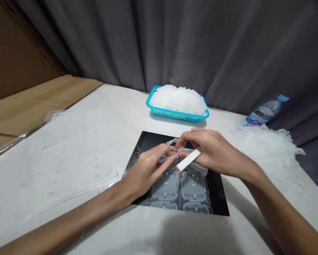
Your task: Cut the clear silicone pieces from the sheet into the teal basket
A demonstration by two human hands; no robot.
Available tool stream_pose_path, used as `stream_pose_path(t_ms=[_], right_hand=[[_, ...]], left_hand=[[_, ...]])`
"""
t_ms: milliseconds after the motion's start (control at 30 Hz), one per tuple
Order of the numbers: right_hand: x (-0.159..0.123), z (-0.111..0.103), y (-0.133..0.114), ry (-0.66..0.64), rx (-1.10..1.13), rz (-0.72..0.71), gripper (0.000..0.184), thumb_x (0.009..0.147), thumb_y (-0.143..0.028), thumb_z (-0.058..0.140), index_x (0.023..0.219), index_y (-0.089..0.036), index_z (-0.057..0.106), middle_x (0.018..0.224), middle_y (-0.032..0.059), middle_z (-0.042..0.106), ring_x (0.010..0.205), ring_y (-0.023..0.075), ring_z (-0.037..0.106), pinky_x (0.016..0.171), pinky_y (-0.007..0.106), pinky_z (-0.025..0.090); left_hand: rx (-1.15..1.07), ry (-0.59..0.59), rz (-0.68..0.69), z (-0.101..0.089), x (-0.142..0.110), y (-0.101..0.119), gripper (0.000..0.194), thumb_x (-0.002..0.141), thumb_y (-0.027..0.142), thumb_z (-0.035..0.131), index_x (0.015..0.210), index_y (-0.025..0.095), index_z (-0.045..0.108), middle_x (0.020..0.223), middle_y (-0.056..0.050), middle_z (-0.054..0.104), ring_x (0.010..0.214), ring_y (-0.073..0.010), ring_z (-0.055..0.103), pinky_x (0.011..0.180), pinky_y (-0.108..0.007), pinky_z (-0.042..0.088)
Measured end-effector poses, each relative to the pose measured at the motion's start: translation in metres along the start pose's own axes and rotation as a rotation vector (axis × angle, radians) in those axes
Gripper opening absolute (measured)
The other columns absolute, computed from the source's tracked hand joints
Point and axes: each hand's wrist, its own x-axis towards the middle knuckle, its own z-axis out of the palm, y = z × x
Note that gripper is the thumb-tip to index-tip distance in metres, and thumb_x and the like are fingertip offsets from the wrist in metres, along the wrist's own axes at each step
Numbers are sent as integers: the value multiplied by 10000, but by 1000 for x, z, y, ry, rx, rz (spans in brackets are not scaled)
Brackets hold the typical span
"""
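the left hand was nearly closed, its fingertips pinching clear plastic just above a black sheet. the right hand was curled, a white stick in its grip, fingertips at the same plastic. beyond stood a basket heaped with scraps; rightward, a pile lay near a bottle.
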Motion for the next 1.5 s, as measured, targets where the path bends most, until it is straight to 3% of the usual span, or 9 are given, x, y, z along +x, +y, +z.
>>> stream_pose_path(t_ms=[200,367,533,667,900,1067,1267,1433,1500], right_hand=[[-1,4,-4,4,-167,15,69,903,-162,657,872,-223,661,838,10,707,737,172,588,650,301,294],[12,15,38,251,-395,155,73,891,-133,596,898,-205,608,893,74,711,786,226,593,638,312,277],[20,20,73,194,-385,136,147,912,-70,554,946,-200,612,1005,96,716,975,276,587,674,316,304],[20,16,67,154,-173,29,85,981,-160,574,971,-209,643,1009,60,713,924,236,568,744,318,363],[17,15,56,-133,86,-104,271,1007,-229,604,1257,-285,691,1234,49,681,1136,263,525,1021,410,415],[17,20,63,-218,123,-112,188,994,-182,600,1143,-232,703,1169,64,675,1131,258,517,1012,399,427],[16,17,60,-259,128,-138,143,982,-159,595,1077,-231,675,1070,45,672,1087,241,524,948,354,434],[18,24,72,-101,-56,-60,90,925,-112,639,961,-194,636,1016,51,656,982,233,544,855,338,408],[18,28,77,-43,-105,-3,117,930,-83,615,968,-190,642,1026,52,661,955,227,543,844,339,398]], left_hand=[[162,-43,172,1,-3,2,177,1073,127,505,1186,187,627,1164,-91,777,1003,-210,783,830,-313,649],[285,-25,349,5,-13,-6,267,1036,51,503,1252,172,604,1419,-183,683,1180,-265,746,946,-401,652],[-102,83,-143,6,-9,-9,89,1096,226,518,1044,210,588,1136,-57,750,978,-160,737,815,-267,618],[-298,192,-384,5,1,-20,241,1084,391,532,912,223,504,697,59,512,566,-103,492,490,-190,411],[-519,98,-470,3,6,-28,107,1009,321,584,1065,243,539,622,77,555,439,-101,391,403,-200,259],[-548,71,-458,5,8,-28,231,950,358,708,1111,206,646,803,-1,736,651,-156,669,558,-230,488],[-311,11,-318,6,9,-22,115,963,285,705,993,183,747,955,-46,781,889,-202,737,783,-304,575],[1,-147,217,2,-9,-14,126,1011,109,603,1022,197,694,947,-56,737,887,-190,717,791,-303,578],[-14,-237,300,1,-13,-11,143,1017,95,601,1076,196,683,978,-64,735,919,-194,721,822,-307,582]])
